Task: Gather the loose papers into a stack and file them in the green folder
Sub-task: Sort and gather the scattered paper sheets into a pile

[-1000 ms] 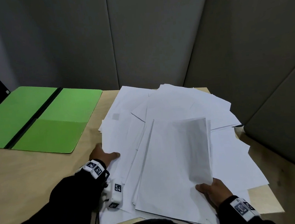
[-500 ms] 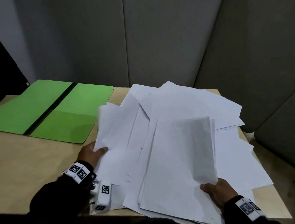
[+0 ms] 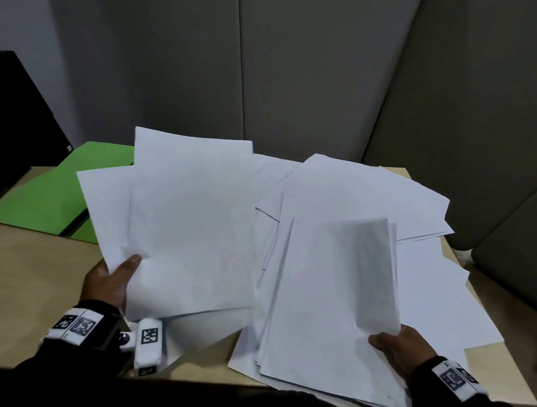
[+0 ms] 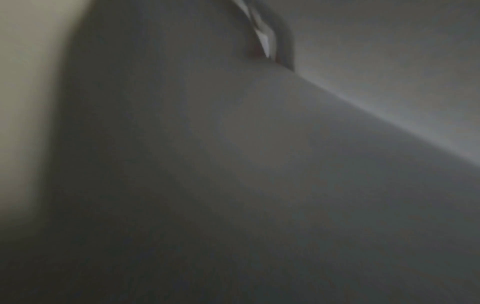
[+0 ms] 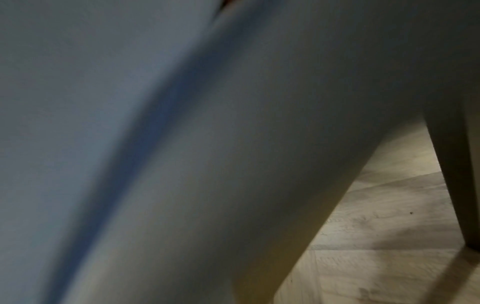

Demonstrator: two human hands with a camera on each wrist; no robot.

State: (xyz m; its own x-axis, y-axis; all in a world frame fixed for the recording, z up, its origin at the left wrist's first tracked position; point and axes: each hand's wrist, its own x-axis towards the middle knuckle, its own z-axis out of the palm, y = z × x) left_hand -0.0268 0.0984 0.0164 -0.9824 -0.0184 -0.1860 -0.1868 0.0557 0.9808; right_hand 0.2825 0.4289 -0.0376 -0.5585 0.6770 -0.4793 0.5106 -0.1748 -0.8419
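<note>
White loose papers [image 3: 356, 196] lie fanned over the right half of the wooden table [image 3: 26, 286]. My left hand [image 3: 112, 279] pinches a few lifted sheets [image 3: 185, 229] by their left edge, thumb on top, raised above the table. My right hand [image 3: 397, 344] grips the near right corner of another bunch of sheets [image 3: 326, 295] that curls upward. The open green folder [image 3: 51, 194] lies at the far left, partly hidden behind the lifted sheets. Both wrist views show only blurred undersides of paper [image 5: 155, 144], with no fingers to be seen.
Grey padded panels [image 3: 313, 55] wall the table at the back and right. A dark screen or panel [image 3: 3, 121] stands at the far left. Bare wood shows at the near left, in front of the folder.
My left hand has taken hold of sheets at the pile's left edge and lifted them off the table, now covering part of the folder. The right hand keeps its hold.
</note>
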